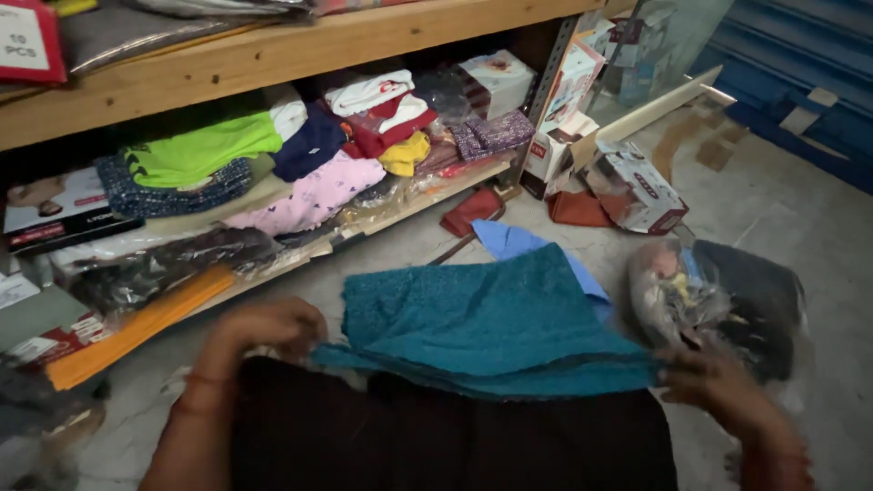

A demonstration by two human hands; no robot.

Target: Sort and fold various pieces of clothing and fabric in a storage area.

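Teal cloth (pixel 491 318), folded, lying across the lap and the floor (pixel 782 209), right in the middle of the view. Left hand (pixel 268 327) gripping its near left corner, fingers curled shut on the fabric edge. Right hand (pixel 718 386) at the near right corner, fingers pinching the edge there, a bit blurred though. Light blue cloth (pixel 514 241) poking out from under the far side of the teal one. Dark cloth (pixel 436 436) spread below, closest to the camera, touching the teal piece along its near edge.

Just right of the teal cloth, a clear plastic bag (pixel 677 291) with colourful stuff inside, next to a dark bundle (pixel 764 291). Further back on the floor, a red pouch (pixel 473 209), a rust-coloured piece (pixel 577 209) and a tipped white carton (pixel 637 186).

Wooden shelf (pixel 273 50) on the left, crammed with folded clothes: neon green top (pixel 205 150), pink piece (pixel 309 195), yellow one (pixel 405 155). Orange flat pack (pixel 136 327) leaning at the bottom edge of the shelf.
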